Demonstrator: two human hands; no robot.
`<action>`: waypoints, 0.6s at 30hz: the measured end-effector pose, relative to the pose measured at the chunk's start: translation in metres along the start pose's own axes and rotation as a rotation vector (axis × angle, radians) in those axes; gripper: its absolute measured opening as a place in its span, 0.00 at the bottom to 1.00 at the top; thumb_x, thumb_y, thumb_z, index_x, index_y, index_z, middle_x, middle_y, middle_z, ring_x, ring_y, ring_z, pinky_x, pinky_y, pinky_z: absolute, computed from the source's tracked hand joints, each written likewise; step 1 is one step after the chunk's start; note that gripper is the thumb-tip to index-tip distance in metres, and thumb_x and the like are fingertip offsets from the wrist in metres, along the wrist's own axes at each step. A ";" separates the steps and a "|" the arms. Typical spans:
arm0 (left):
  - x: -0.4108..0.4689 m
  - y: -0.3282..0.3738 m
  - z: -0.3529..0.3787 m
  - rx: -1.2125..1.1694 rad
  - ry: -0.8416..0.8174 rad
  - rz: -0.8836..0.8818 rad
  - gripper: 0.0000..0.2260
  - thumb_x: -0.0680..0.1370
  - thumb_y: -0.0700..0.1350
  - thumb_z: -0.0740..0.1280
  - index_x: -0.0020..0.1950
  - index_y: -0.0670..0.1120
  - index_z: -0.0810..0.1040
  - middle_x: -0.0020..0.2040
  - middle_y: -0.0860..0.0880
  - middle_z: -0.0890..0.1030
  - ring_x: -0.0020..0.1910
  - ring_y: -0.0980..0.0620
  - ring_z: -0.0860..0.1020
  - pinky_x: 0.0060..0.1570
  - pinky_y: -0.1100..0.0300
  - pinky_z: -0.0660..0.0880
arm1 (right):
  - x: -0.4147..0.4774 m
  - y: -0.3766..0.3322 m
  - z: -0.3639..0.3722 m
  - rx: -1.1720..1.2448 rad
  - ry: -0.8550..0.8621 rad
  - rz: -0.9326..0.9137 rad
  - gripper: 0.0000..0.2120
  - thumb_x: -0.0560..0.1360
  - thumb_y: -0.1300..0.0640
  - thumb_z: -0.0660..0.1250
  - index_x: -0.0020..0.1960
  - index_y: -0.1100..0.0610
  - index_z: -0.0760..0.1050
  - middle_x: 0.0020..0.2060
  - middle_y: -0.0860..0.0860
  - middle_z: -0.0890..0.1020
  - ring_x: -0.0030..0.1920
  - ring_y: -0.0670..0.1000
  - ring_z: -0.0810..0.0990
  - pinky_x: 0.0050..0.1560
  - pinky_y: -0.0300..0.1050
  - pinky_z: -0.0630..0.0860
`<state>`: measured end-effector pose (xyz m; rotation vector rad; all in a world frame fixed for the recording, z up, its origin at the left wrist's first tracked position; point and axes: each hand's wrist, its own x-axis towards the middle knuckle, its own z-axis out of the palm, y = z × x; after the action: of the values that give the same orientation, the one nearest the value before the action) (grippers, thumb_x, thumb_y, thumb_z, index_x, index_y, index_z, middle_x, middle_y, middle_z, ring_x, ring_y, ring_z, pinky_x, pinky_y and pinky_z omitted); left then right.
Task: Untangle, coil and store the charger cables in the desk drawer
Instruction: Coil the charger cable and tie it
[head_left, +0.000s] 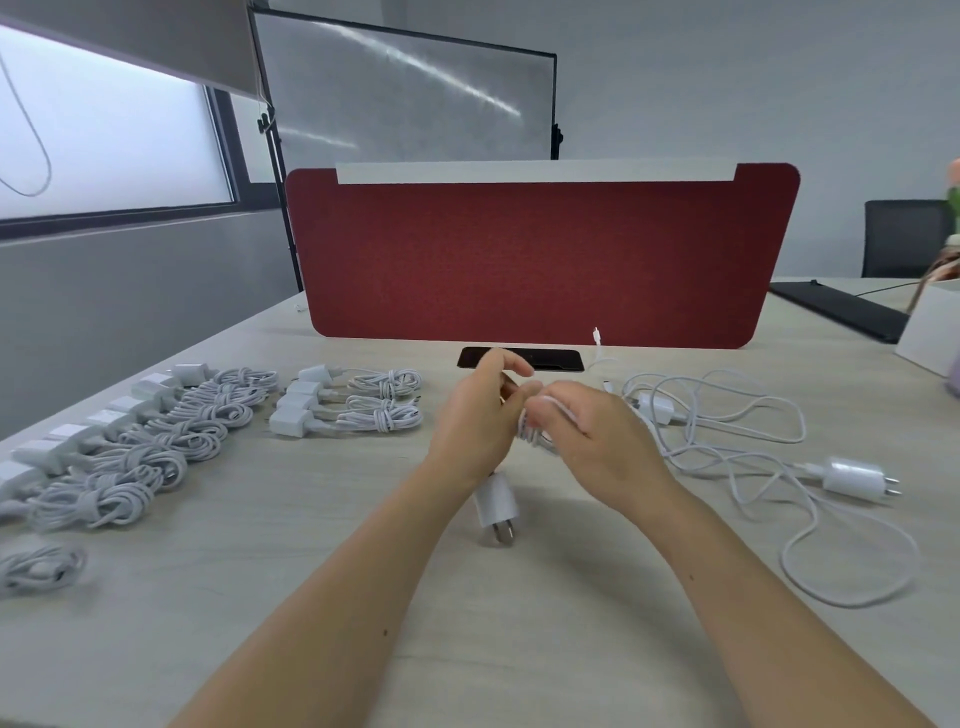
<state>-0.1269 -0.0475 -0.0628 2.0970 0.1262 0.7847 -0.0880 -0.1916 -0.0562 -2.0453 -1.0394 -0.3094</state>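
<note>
My left hand (483, 410) and right hand (587, 436) meet above the counter (311, 519). The fingers of both curl round one white cable bundle (530, 434). Its adapter (496, 512) hangs below my left wrist. Coiled chargers (156, 436) lie in rows at left. Loose tangled cables (727, 441) lie at right. A phone (550, 359) lies beside the red divider (540, 254).
</note>
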 end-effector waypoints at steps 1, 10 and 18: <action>0.000 0.003 0.003 -0.011 -0.029 0.031 0.04 0.81 0.45 0.64 0.50 0.55 0.74 0.34 0.52 0.76 0.32 0.52 0.73 0.37 0.49 0.74 | 0.002 0.002 -0.002 0.021 0.053 0.022 0.12 0.81 0.47 0.60 0.41 0.46 0.76 0.36 0.45 0.79 0.39 0.47 0.77 0.42 0.49 0.73; -0.007 0.019 0.003 -0.519 -0.068 -0.188 0.12 0.81 0.52 0.64 0.46 0.44 0.79 0.26 0.51 0.69 0.22 0.56 0.64 0.22 0.65 0.59 | 0.004 0.005 -0.004 0.859 -0.051 0.493 0.07 0.80 0.60 0.63 0.46 0.57 0.79 0.24 0.47 0.68 0.22 0.44 0.61 0.21 0.35 0.55; -0.005 0.022 0.004 -0.729 -0.224 -0.546 0.11 0.78 0.50 0.68 0.37 0.47 0.76 0.30 0.52 0.66 0.21 0.59 0.61 0.20 0.68 0.57 | 0.002 0.011 0.001 1.036 -0.009 0.592 0.03 0.80 0.59 0.66 0.51 0.58 0.77 0.34 0.51 0.82 0.32 0.46 0.79 0.26 0.37 0.70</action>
<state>-0.1330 -0.0657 -0.0504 1.3421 0.2370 0.2033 -0.0788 -0.1935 -0.0617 -1.2820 -0.3832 0.4675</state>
